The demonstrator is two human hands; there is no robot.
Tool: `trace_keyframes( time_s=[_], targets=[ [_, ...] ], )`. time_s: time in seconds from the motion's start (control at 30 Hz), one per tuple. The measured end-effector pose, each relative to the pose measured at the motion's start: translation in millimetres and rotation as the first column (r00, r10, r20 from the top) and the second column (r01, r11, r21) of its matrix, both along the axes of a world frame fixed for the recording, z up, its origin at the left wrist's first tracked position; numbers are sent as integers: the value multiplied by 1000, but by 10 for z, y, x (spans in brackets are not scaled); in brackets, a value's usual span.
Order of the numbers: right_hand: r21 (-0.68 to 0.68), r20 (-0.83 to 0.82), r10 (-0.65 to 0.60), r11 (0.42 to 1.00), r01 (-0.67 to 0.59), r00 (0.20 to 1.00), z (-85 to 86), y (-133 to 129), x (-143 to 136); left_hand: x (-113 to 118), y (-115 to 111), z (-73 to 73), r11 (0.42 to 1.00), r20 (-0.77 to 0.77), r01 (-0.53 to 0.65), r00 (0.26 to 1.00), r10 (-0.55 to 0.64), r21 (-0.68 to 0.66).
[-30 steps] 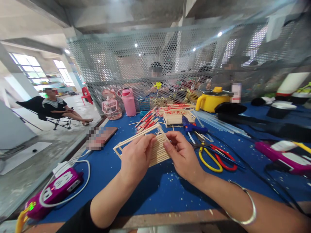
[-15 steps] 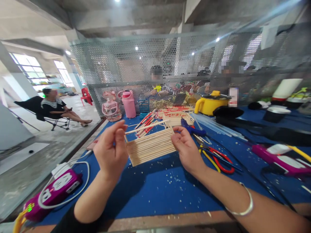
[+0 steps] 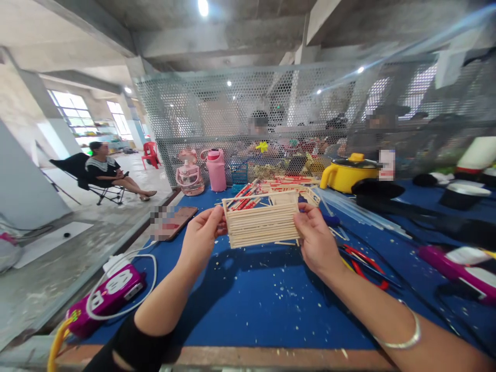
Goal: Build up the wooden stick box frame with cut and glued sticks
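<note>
A panel of thin wooden sticks (image 3: 263, 226), laid side by side, is held up above the blue table in both hands. My left hand (image 3: 203, 232) pinches its left end between thumb and fingers. At the opposite end my right hand (image 3: 318, 235) grips the edge, thumb on the near face. One stick runs along the top with a gap below it. Behind the panel lie loose red-and-white stick packs (image 3: 248, 195) and another small stick frame (image 3: 310, 196). A blue glue gun (image 3: 331, 220) is partly hidden behind my right hand.
Red-handled pliers (image 3: 364, 266) lie right of my right forearm. Purple power strips (image 3: 106, 297) with cables sit at both sides. A phone (image 3: 178, 222), pink bottles (image 3: 216, 170), a yellow pot (image 3: 349, 173) and clear glue sticks (image 3: 360, 209) stand or lie farther back. A mesh screen (image 3: 186, 113) backs the table.
My left hand has come down to the panel's left end, and the top stick now lies along the panel. The panel is more level. The view has shifted left.
</note>
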State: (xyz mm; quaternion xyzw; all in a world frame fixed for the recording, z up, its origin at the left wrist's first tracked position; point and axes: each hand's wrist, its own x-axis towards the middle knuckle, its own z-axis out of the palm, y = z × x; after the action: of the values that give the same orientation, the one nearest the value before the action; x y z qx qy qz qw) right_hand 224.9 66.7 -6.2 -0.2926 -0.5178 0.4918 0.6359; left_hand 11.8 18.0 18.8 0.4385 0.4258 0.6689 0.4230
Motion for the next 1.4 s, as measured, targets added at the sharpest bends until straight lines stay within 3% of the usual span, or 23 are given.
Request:
trace_keyframes(
  time_s=[0.17,0.3,0.57,0.8,0.97,1.13,1.4],
  targets=[
    [10,-15,-1,1000,1,1000,-18,-3,2,26,-14,4,999,-114,-51,992,50,-5],
    [7,-22,-11,1000,12,1000,-30,17,16,23,-13,1,999,-157,42,987,-44,-18],
    [11,16,-33,999,33,999,-12,20,34,29,-2,-14,998,-161,64,985,-64,-8],
    [17,24,-20,1000,19,1000,19,-40,-2,58,-10,-40,998,-11,32,999,-33,-50],
    [26,21,45,999,-46,999,29,-42,3,83,10,-59,995,-49,57,997,-61,-79],
    [-76,-79,80,993,-86,994,72,-28,-8,70,35,-114,994,-102,68,992,-77,-89],
    [-165,-114,-15,986,-4,993,59,25,-21,133,9,-169,997,-252,9,967,-28,-77]
  ],
)
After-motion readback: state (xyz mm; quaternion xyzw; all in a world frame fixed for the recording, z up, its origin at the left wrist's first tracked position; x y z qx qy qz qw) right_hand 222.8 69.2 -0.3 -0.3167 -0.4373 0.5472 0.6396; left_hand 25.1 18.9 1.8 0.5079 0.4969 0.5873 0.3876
